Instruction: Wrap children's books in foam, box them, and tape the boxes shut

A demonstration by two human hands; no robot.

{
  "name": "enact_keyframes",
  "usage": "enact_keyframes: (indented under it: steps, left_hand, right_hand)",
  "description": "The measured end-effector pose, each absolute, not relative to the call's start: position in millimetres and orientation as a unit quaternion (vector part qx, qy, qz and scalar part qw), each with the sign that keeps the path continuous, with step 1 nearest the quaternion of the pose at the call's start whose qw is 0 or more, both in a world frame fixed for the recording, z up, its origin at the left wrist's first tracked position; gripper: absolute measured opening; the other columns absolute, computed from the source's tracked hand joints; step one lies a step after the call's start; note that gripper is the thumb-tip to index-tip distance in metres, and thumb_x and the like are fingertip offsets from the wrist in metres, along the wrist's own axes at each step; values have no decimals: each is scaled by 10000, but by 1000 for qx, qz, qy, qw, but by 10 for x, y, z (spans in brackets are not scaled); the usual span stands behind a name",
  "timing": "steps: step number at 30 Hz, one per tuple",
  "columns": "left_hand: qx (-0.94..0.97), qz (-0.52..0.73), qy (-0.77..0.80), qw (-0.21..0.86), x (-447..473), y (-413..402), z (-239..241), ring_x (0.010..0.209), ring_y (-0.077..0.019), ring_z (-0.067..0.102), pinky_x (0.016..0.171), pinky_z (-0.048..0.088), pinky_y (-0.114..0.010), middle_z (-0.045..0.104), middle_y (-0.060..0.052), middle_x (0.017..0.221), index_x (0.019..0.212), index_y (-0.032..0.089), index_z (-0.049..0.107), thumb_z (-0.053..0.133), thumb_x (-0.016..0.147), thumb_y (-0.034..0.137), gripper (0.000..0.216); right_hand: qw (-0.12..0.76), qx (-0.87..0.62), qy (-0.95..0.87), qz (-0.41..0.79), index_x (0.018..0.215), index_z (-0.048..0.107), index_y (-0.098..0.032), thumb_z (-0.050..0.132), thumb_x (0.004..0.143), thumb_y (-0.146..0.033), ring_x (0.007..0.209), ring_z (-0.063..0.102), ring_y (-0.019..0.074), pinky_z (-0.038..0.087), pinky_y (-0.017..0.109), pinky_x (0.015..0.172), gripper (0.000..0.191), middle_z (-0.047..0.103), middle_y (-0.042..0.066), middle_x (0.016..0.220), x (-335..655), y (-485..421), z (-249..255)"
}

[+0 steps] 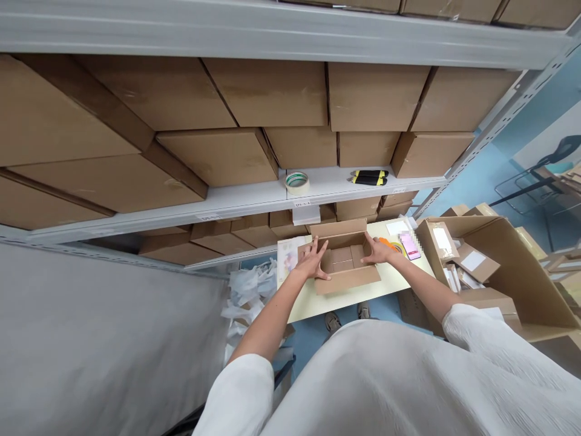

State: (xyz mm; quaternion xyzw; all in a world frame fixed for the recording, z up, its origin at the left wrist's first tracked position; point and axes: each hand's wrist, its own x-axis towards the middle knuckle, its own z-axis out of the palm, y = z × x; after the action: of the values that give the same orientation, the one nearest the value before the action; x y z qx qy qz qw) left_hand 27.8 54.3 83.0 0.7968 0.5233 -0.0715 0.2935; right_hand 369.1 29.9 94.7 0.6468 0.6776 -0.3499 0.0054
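Shelving (pixel 249 31), cut off above, looms over one table (pixel 308 304); on it, one open carton (pixel 349 280) lies between both hands, its inner panels hard to make out. Left hand (pixel 311 263) and right hand (pixel 377 250), fingers spread apart, touch its opposite ends; one tape roll (pixel 298 189) and at least two cutters (pixel 374 180) lie beyond.

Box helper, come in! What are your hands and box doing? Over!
Left grip, right grip at opposite ends of cardboard box. Open, on table. Phone to its right, seemingly not blocking.
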Motion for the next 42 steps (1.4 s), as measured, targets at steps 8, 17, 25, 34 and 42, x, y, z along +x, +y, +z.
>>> enact_keyframes:
  steps: [8,17,25,34,42]
  left_hand:
    - [806,-92,525,257,348,539,795,1615,-607,214,1238,321,-641,-177,-210,1828,1780,304,138,1033,466,590,1615]
    - [823,-70,512,235,299,467,684,1568,-609,285,1203,338,-638,-108,-210,1843,1782,315,121,1014,510,646,1589]
    - [789,86,540,281,72,314,558,1627,-522,266,1256,306,-644,98,-197,1844,1769,297,196,875,756,652,1270]
    - [524,300,759,244,-819,547,328,1274,-277,686,1149,505,-431,703,-169,1410,1426,158,609,462,1045,311,436]
    - [413,131,834,343,-1100,623,-267,1284,-415,693,1072,546,-551,770,-191,1276,1266,186,665,752,861,448,491]
  right_hand:
    - [94,582,762,-267,1773,125,-425,1015,607,-475,1562,383,498,559,552,1100,1468,-159,101,1846,3523,444,997]
    - [222,544,763,-269,1760,-97,-402,1018,464,-675,1612,216,580,429,682,1207,1732,-291,100,1809,3472,746,903]
    - [267,542,755,-255,1763,-116,-359,1002,411,-715,1588,281,578,416,671,1214,1790,-251,140,1818,3431,833,801]
    - [284,538,760,-230,1761,-140,-329,969,469,-754,1556,334,574,427,637,1201,1755,-248,149,1818,3408,786,910]
    - [286,544,756,-224,1756,-154,-346,963,492,-760,1557,323,579,416,647,1208,1737,-270,115,1815,3411,752,940]
